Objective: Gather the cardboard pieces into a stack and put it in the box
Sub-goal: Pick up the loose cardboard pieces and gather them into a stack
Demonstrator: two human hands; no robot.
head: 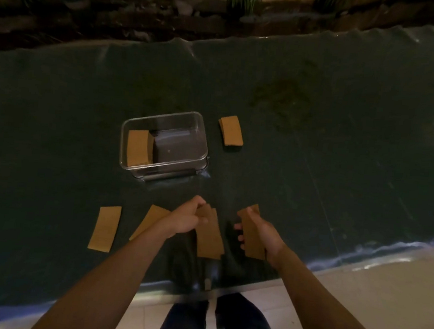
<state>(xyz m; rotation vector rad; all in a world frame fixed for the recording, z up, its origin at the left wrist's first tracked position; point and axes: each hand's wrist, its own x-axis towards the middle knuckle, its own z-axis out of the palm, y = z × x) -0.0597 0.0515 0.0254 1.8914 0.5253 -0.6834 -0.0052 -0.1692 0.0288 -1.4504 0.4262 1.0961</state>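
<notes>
My left hand (pixel 187 218) pinches the top of a few overlapping brown cardboard pieces (pixel 209 237) near the table's front edge. My right hand (pixel 261 232) grips another cardboard piece (pixel 251 234), held a little to the right of them. Two loose pieces lie flat to the left: one (pixel 104 228) further out and one (pixel 149 220) partly under my left forearm. A small stack of cardboard (pixel 231 130) rests to the right of the clear plastic box (pixel 202 142). Inside the box, a cardboard stack (pixel 138 145) sits against its left wall.
The dark glossy table (pixel 340 161) stretches far to the right and back. Its front edge (pixel 253 284) runs just before my legs over a tiled floor. Plants and a dark ledge (pixel 144 21) line the far side.
</notes>
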